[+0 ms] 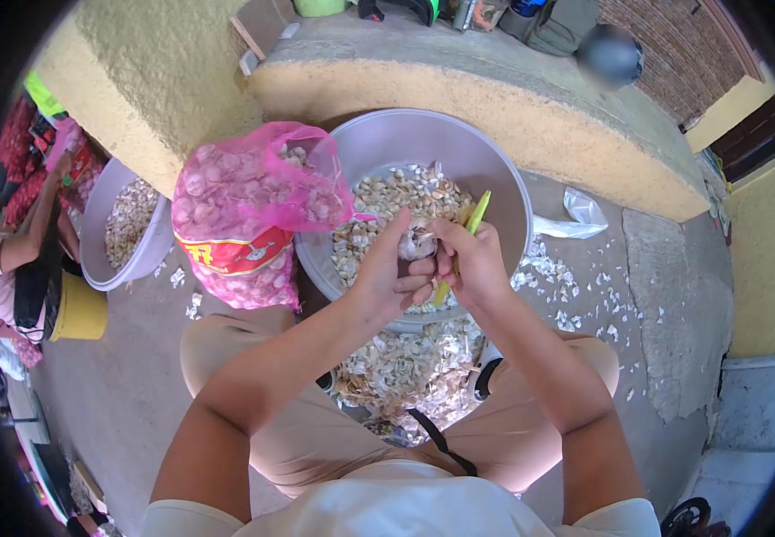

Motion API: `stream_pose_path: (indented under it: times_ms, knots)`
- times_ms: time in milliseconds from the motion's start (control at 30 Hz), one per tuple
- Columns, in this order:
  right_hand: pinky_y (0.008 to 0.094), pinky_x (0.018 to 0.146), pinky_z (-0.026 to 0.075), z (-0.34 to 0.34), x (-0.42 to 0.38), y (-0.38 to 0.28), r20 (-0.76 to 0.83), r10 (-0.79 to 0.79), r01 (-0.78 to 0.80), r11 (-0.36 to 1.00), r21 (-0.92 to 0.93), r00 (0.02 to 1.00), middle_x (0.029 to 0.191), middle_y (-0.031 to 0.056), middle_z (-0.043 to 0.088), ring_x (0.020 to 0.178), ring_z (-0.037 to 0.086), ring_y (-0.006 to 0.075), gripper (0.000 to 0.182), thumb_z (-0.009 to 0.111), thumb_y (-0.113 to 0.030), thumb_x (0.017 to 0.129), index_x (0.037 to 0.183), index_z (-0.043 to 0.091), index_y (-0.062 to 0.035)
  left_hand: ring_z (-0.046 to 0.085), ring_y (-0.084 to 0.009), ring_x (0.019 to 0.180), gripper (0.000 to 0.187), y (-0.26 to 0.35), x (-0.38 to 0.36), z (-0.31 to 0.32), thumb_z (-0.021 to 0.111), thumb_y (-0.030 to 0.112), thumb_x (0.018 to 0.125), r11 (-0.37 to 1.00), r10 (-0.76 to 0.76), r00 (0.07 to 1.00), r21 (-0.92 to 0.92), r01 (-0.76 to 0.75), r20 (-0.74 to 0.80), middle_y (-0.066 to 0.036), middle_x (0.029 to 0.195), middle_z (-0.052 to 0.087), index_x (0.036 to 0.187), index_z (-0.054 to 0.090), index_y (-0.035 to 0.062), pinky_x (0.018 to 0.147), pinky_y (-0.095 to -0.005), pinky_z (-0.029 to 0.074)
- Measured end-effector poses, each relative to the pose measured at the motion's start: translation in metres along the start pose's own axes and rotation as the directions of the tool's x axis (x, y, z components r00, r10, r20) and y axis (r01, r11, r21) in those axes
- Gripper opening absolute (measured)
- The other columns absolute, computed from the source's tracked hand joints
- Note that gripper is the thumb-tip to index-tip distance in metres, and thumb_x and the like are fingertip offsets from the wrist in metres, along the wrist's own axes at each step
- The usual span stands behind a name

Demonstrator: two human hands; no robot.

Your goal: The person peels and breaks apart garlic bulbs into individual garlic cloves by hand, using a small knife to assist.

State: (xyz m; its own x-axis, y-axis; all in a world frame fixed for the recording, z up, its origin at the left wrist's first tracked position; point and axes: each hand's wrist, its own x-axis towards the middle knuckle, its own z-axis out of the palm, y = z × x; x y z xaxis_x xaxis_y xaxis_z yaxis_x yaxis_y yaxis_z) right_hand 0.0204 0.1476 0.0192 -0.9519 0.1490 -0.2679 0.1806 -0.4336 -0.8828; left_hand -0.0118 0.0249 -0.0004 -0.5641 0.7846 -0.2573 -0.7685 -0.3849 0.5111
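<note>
Over a large pale purple basin [504, 170], my left hand [387, 273] holds a whitish garlic bulb [417, 242] between its thumb and fingers. My right hand [474, 259] touches the bulb's right side with its fingertips. A yellow-green knife [480, 211] is gripped in that same hand, its top end pointing up past the fingers and its lower part showing below them. Loose garlic cloves [405, 190] cover part of the basin's bottom. Both hands are close together near the basin's front.
A pink mesh bag of garlic [226, 206] leans at the basin's left. Peelings [405, 367] lie between the legs and on the floor at right. At far left, a person [25, 251] sits by another basin [150, 246] and a yellow bucket [80, 309]. A low ledge [495, 107] runs behind.
</note>
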Motion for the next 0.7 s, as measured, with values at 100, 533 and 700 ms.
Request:
stream_pose_path:
  times_ms: [100, 533, 700]
  knots:
    - [0.0211, 0.032, 0.031, -0.003, -0.004, -0.001, 0.015, 0.046, -0.047, 0.997, 0.064, 0.999, 0.044, 0.0036, 0.046, 0.033, 0.042, 0.0096, 0.027, 0.057, -0.015, 0.078, 0.055, 0.047, -0.0067, 0.027, -0.0039, 0.030, 0.056, 0.001, -0.002, 0.003, 0.030, 0.054, 0.085, 1.000, -0.018, 0.999, 0.016, 0.017, 0.030, 0.003, 0.046, 0.037, 0.075, 0.052, 0.0030, 0.033, -0.0210, 0.036]
    - [0.0222, 0.034, 0.036, -0.010, -0.007, 0.003, 0.095, -0.014, 0.061, 0.858, -0.511, 0.995, 0.049, 0.0038, 0.051, 0.038, 0.047, 0.0089, 0.026, 0.055, -0.019, 0.081, 0.062, 0.054, -0.0006, 0.054, -0.0147, 0.055, 0.048, 0.007, -0.012, -0.009, 0.042, 0.044, 0.085, 0.749, 0.150, 0.962, 0.661, 0.040, -0.229, -0.009, 0.083, 0.054, 0.106, 0.044, 0.0009, 0.048, -0.0283, 0.049]
    - [0.0223, 0.035, 0.037, -0.014, -0.003, 0.003, 0.088, 0.063, -0.013, 0.875, -0.484, 0.994, 0.048, 0.0040, 0.051, 0.038, 0.047, 0.0088, 0.027, 0.056, -0.019, 0.080, 0.062, 0.054, -0.0005, 0.057, -0.0157, 0.063, 0.041, 0.017, -0.013, -0.022, 0.053, 0.028, 0.083, 0.659, 0.108, 0.992, 0.752, -0.023, -0.065, -0.011, 0.092, 0.054, 0.112, 0.040, 0.0019, 0.055, -0.0272, 0.050]
